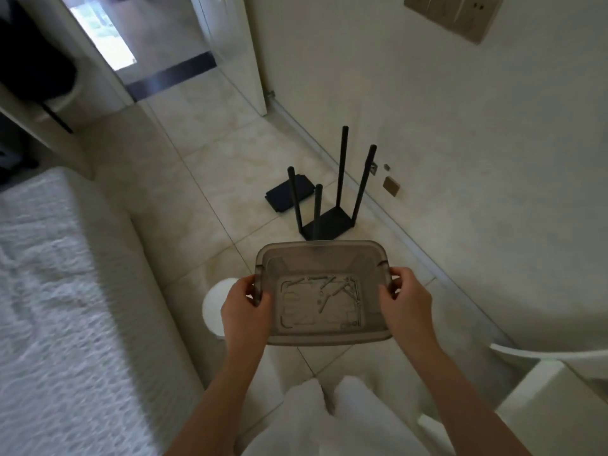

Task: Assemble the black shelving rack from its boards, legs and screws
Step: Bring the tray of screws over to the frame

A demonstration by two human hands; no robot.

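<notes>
On the tiled floor [204, 166] by the wall, a black board [332, 222] stands with four legs [340, 172] pointing up; a second board [289, 194] lies just behind. Nearer, screws [329, 291] lie in a translucent grey bin [322, 258], left hand [245, 307] and right hand [406, 301] fingers curled over its side rims.

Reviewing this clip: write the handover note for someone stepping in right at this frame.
Left hand and right hand each grip a side rim of the translucent grey bin, held above the floor.
Screws lie loose in the bin's bottom.
Done: one black board lies on the floor with four black legs standing up from it.
Spare black boards lie flat just beyond it.
Left: set the bin down, fit the remaining boards onto the legs, fasten with screws.
</notes>
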